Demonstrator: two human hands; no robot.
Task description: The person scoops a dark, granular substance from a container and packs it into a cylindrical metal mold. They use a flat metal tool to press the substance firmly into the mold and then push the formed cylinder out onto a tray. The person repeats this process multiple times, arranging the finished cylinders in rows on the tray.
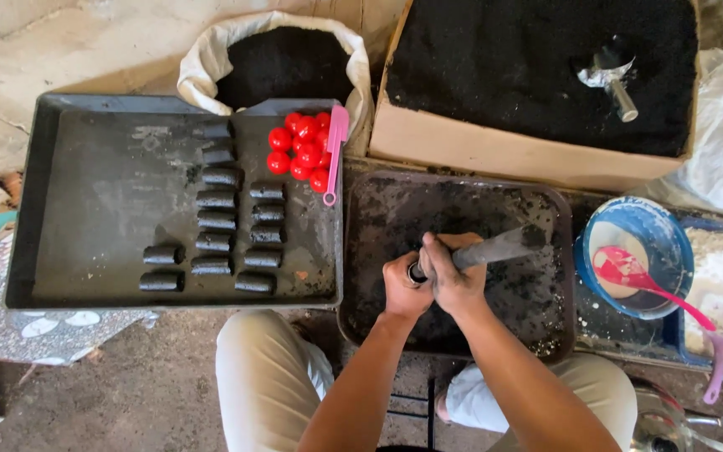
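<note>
Head view: both hands, left (402, 289) and right (452, 272), grip a tube (495, 249); it points far-right over the tray (546, 326).

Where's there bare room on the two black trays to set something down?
Left tray: its whole left half is bare, beside the black cylinders; red balls crowd its top right corner. Right tray: bare along the back; both hands and the metal tube fill the middle.

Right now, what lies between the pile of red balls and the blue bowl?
In the head view, between the red balls and the blue bowl: a pink scoop, then the dark tray, where both hands grip a metal tube.
</note>
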